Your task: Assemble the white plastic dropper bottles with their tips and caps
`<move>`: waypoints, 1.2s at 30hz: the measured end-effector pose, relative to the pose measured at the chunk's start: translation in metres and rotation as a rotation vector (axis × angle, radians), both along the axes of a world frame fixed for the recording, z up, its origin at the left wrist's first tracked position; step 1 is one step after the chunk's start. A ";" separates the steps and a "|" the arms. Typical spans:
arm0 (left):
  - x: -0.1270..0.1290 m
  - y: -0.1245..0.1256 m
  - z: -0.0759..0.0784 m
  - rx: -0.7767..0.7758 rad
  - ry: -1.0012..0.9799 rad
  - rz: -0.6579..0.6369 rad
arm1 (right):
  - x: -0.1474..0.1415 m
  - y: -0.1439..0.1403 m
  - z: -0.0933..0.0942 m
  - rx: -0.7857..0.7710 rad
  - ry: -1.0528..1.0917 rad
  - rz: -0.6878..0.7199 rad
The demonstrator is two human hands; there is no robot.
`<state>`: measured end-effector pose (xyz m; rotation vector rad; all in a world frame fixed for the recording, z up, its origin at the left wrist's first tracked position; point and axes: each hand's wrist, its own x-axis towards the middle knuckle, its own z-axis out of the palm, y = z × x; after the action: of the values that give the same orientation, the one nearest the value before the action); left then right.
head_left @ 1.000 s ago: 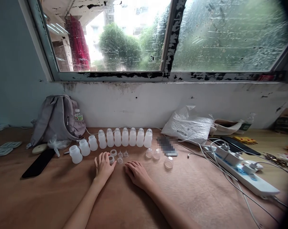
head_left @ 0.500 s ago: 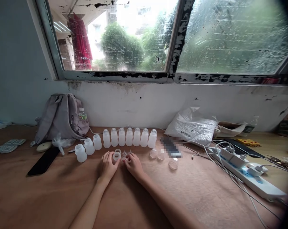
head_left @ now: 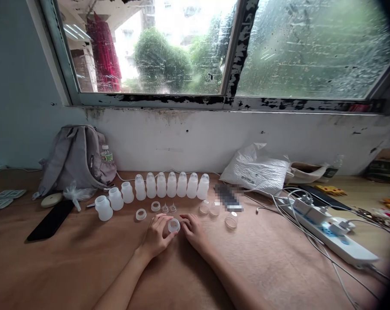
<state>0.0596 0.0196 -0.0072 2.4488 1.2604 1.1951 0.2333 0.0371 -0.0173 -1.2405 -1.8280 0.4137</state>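
Head camera view: my left hand (head_left: 158,237) grips a translucent ring (head_left: 174,227) between thumb and fingers, low over the wooden table (head_left: 94,267). My right hand (head_left: 192,230) sits curled just beside it; whether those fingers hold anything, I cannot tell. With only its rim pinched, the ring could slip and roll if my thumb eases. Two upright clear teats (head_left: 165,208) stand near my fingers, and a careless forward reach might topple them toward the capped bottles (head_left: 171,187).

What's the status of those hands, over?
Left hand holding a ring. Right hand alongside, contact unclear. Two teats between hands and bottles; two loose rings nearby.
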 end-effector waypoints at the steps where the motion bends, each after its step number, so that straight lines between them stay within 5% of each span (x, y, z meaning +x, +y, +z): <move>1: 0.001 0.000 0.000 -0.008 0.015 0.001 | 0.000 0.001 -0.001 0.000 0.014 -0.025; 7: 0.001 0.003 -0.007 -0.089 0.119 0.037 | 0.001 0.000 -0.002 0.006 -0.011 -0.050; 12: -0.001 0.005 -0.011 -0.132 0.150 0.053 | -0.003 -0.005 0.001 0.057 -0.092 0.083; 24: 0.001 0.002 -0.003 -0.163 0.124 0.013 | -0.012 -0.002 -0.011 0.098 -0.060 0.177; 36: 0.001 0.001 -0.004 -0.156 0.134 0.044 | -0.011 -0.008 -0.003 0.086 -0.061 0.247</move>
<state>0.0611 0.0208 -0.0108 2.4337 1.3931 0.9171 0.2227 0.0291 -0.0200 -0.9819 -2.0383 0.4319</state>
